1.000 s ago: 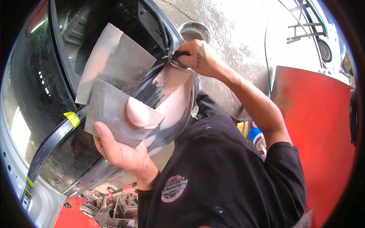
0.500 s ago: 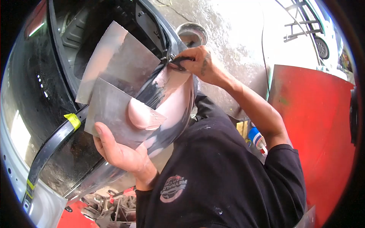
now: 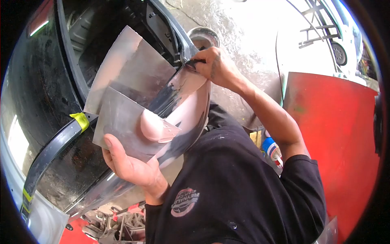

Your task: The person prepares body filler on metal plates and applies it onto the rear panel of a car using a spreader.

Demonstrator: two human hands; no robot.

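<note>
My left hand (image 3: 132,164) is closed at the lower edge of a grey, translucent mixing sheet (image 3: 118,118), thumb on top. On that sheet sits a mound of pale pink body filler (image 3: 151,127). A second grey sheet (image 3: 150,61) with a pinkish strip lies partly behind it; whether the hand also holds this one, I cannot tell. Up and to the right, my right hand (image 3: 217,67) pinches a dark spreader (image 3: 196,63) against the top of a curved car panel (image 3: 191,103) smeared with pink filler. The spreader's edge is mostly hidden by the fingers.
A dark trim strip (image 3: 50,156) with yellow tape (image 3: 81,120) lies across the car at left. A round bucket (image 3: 204,37) stands on the floor beyond the panel. A large red panel (image 3: 331,150) is at right, near a blue-and-white container (image 3: 271,148).
The view has shifted slightly. The sheets and left hand sit a little further right and lower in the picture. My right hand stays at the panel's top with the spreader, its wrist turned slightly.
</note>
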